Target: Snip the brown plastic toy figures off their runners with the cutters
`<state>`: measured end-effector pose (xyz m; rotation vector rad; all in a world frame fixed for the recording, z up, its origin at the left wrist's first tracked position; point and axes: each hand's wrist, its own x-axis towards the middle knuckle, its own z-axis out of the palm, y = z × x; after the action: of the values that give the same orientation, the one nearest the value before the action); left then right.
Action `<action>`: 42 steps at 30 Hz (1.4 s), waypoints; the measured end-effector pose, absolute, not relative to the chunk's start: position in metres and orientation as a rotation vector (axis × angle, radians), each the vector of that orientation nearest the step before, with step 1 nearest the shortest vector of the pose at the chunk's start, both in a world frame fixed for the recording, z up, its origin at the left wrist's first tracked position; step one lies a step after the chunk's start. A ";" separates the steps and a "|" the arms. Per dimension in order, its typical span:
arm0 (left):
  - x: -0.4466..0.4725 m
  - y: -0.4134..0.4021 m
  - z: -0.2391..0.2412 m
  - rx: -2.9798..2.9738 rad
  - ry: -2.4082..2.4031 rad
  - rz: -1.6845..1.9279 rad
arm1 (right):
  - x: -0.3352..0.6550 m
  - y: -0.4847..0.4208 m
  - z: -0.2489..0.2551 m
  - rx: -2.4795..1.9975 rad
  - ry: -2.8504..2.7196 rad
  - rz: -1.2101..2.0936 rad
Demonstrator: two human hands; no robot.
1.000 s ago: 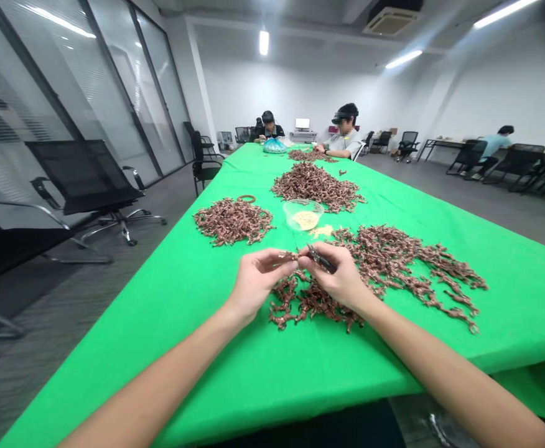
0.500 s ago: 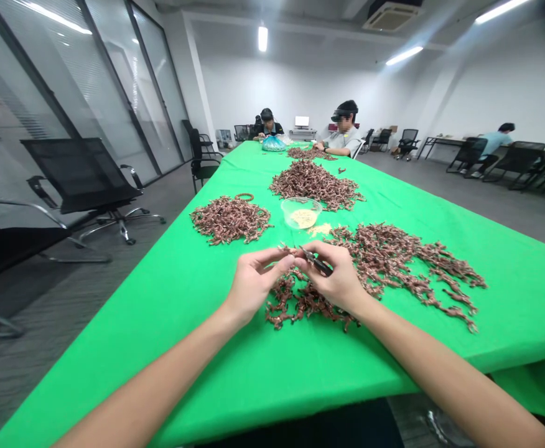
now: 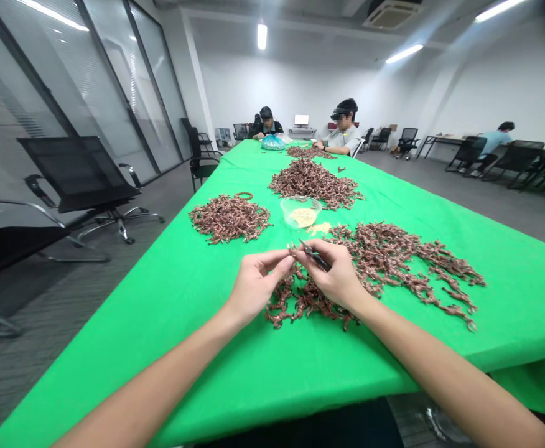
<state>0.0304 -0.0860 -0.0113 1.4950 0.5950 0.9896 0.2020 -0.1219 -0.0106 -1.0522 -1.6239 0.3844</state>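
My left hand (image 3: 256, 283) pinches a small brown piece (image 3: 292, 252) between thumb and fingers, just above the green table (image 3: 198, 292). My right hand (image 3: 335, 277) is closed round a small dark tool (image 3: 314, 255), its tip touching that piece. Both hands hover over the near end of a large heap of brown pieces (image 3: 384, 261) that spreads to the right.
A clear bowl of pale bits (image 3: 301, 212) stands beyond my hands. More brown heaps lie at the left (image 3: 229, 218) and further back (image 3: 314, 177). Two people sit at the table's far end, another at a desk far right. Black office chairs (image 3: 81, 180) stand left.
Both hands stay together with only slight shifts; the tool tip has lifted a little against the held piece. The view has drifted slightly.
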 end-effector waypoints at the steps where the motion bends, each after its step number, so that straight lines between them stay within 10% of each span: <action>1: 0.030 -0.086 -0.011 1.511 0.604 0.990 | 0.202 -0.122 -0.011 -1.056 -1.632 0.381; 42: 0.022 -0.090 -0.002 1.178 0.636 1.005 | 0.213 -0.131 0.002 -1.128 -1.875 0.272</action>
<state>0.0217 -0.0897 -0.0019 1.1776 0.6356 1.0045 0.2134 -0.1315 0.0022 -1.1282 -1.8751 0.2720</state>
